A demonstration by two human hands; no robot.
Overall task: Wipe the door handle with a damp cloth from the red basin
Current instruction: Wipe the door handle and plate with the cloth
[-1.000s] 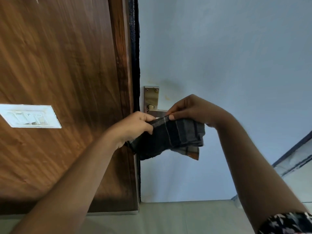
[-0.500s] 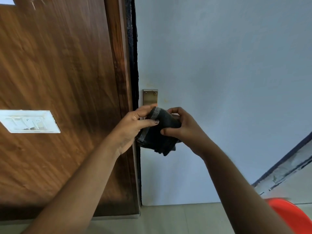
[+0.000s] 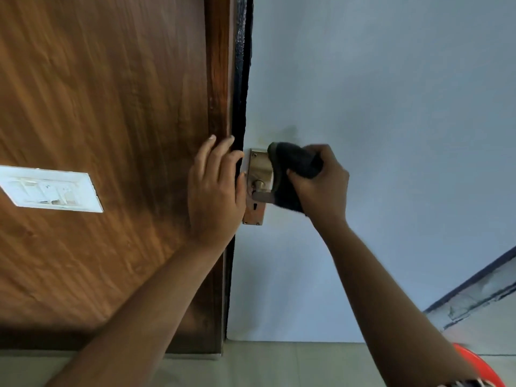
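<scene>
A brass door handle (image 3: 261, 194) with its back plate (image 3: 258, 166) is fixed at the left edge of a pale blue door (image 3: 377, 107). My right hand (image 3: 321, 185) grips a bunched dark cloth (image 3: 293, 169) and holds it over the lever, hiding most of the lever. My left hand (image 3: 215, 191) rests flat with straight fingers on the brown wooden frame (image 3: 220, 79), right beside the plate. A sliver of the red basin (image 3: 483, 367) shows at the bottom right corner.
A wide wood-grain panel (image 3: 97, 107) fills the left side, with a white switch plate (image 3: 47, 188) on it. Pale floor tiles (image 3: 279, 364) run along the bottom. A dark-edged sloping ledge (image 3: 474, 297) crosses the lower right.
My left hand let go of the cloth and moved onto the wooden frame. My right hand alone now holds the bunched cloth, slid right along the lever, uncovering the plate and spindle.
</scene>
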